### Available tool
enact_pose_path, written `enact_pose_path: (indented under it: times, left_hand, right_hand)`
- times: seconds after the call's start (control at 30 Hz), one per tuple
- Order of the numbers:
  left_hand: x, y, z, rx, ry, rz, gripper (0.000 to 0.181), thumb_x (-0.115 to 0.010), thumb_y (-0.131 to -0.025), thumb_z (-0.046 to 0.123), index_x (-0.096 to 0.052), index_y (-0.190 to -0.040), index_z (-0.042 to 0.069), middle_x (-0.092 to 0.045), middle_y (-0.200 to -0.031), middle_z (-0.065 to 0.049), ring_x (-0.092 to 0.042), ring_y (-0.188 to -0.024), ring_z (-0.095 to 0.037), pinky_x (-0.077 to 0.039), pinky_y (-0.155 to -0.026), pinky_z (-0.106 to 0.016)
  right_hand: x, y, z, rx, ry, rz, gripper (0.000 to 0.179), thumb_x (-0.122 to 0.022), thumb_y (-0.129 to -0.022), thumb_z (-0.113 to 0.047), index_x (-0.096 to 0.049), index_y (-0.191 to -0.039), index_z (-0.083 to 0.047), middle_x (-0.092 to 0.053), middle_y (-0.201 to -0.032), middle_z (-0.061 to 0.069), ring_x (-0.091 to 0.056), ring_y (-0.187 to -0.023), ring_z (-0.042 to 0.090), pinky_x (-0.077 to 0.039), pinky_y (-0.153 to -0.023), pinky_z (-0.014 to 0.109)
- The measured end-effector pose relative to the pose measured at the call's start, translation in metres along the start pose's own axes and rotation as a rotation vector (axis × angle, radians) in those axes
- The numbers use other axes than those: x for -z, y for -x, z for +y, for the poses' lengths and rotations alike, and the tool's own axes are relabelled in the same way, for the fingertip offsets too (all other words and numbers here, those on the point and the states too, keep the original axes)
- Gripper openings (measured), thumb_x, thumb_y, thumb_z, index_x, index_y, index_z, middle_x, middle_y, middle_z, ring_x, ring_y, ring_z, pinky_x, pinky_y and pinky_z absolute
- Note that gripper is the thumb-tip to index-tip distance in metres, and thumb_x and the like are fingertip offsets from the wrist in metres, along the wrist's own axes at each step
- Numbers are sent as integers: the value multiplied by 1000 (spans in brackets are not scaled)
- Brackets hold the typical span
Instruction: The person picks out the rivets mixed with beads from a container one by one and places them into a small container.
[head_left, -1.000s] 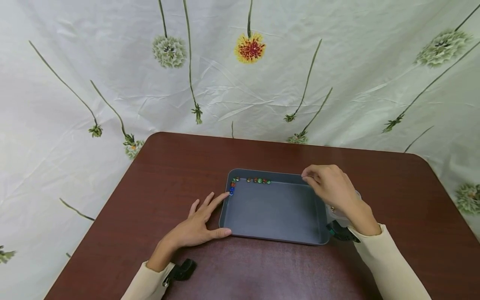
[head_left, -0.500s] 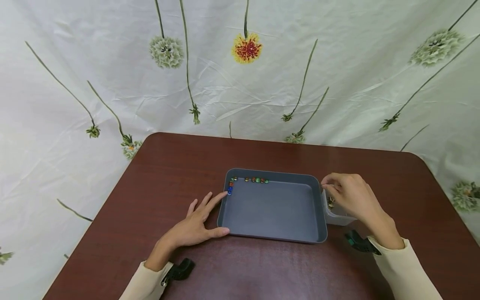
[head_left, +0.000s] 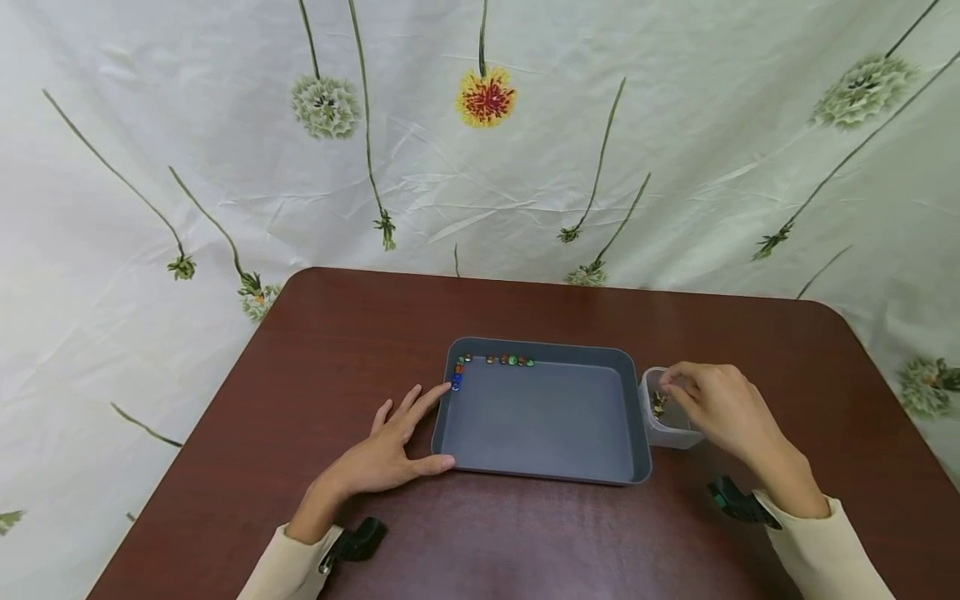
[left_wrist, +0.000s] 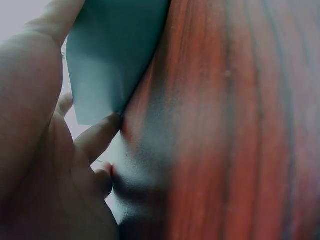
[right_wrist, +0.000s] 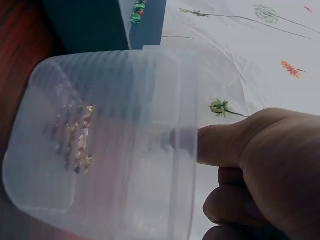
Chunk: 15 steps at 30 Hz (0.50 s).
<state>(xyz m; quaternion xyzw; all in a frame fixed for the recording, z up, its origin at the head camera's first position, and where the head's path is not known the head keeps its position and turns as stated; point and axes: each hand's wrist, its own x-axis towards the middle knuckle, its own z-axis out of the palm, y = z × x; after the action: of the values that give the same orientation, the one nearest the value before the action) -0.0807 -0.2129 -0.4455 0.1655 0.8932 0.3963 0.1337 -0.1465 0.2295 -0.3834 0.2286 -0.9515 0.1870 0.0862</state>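
Observation:
My left hand (head_left: 386,458) is spread at the left side of a grey tray (head_left: 540,417), index fingertip at its left rim and thumb at the near corner. Small shiny beads lie in the tray: a short line with blue beads (head_left: 456,381) down the left wall, and a row with green ones (head_left: 512,360) along the far wall. My right hand (head_left: 723,408) is at a clear plastic box (head_left: 671,437) right of the tray, thumb tip just inside the rim. Gold-coloured beads (right_wrist: 82,142) lie inside the box. I cannot tell whether the right fingers hold a bead.
The tray and box stand on a dark red-brown wooden table (head_left: 360,333). Behind it hangs a white cloth (head_left: 225,100) printed with flowers. Dark devices are strapped to both wrists, such as the left wrist camera (head_left: 360,542).
My right hand has moved right and nearer me, from over the tray's far right corner to the plastic box, bringing the box into view. My left hand stays at the tray.

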Motion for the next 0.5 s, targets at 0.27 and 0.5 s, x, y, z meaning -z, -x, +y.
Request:
enact_pose_path:
  times: [0.27,0.5]
  left_hand:
    - [4,4,-4,-38,61,0,92,-70,-95,40,-9,-163,27,-26,-165,-10,4,-155,-41,12,-113,-69]
    - [14,6,1,-20,24,73,82,-62,-100,42,-13,-162,21,-33,-162,-11,-29,-151,-35,2,-117,-69]
  right_hand:
    - [-2,6,4,17,16,14,9,-78,-85,-6,-75,-89,-13,-32,-53,-14,-22,-51,-2,-22,-46,20]
    - [5,8,9,-29,23,46,9,-78,-87,-11,-75,-96,-13,-35,-57,-12,-27,-52,1,-22,-45,21]
